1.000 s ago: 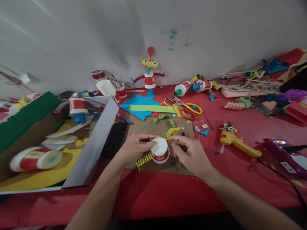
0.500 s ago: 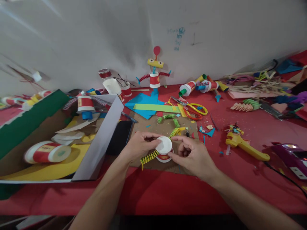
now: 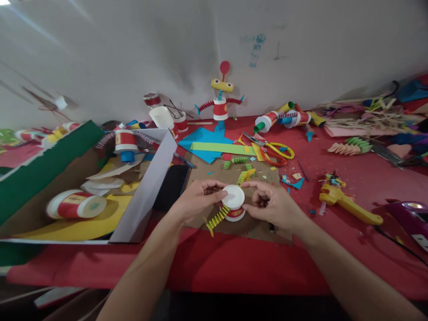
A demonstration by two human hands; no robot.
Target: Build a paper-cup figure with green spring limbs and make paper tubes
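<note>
A small red-and-white paper cup (image 3: 234, 196) stands on the brown cardboard, its white round end up. My left hand (image 3: 198, 201) is closed on its left side, the thumb at the rim. At the right side, my right hand (image 3: 271, 204) has thumb and forefinger closed around the cup's edge. From the cup's front left sticks out a yellow-green folded paper spring (image 3: 218, 218). A second yellow-green paper spring (image 3: 246, 177) reaches out behind the cup. Short green folded springs (image 3: 239, 160) lie farther back on the cardboard (image 3: 203, 178).
An open box (image 3: 147, 196) with cup figures and paper stands left, beside a dark phone (image 3: 171, 188). Scissors (image 3: 276, 151) lie behind on the right; a yellow glue gun (image 3: 351, 207) is farther right. A finished cup figure (image 3: 220, 109) stands against the wall.
The cup has turned slightly between my fingers, and its front spring now points more toward me. The whole view has shifted a little. Both hands stay on the cup.
</note>
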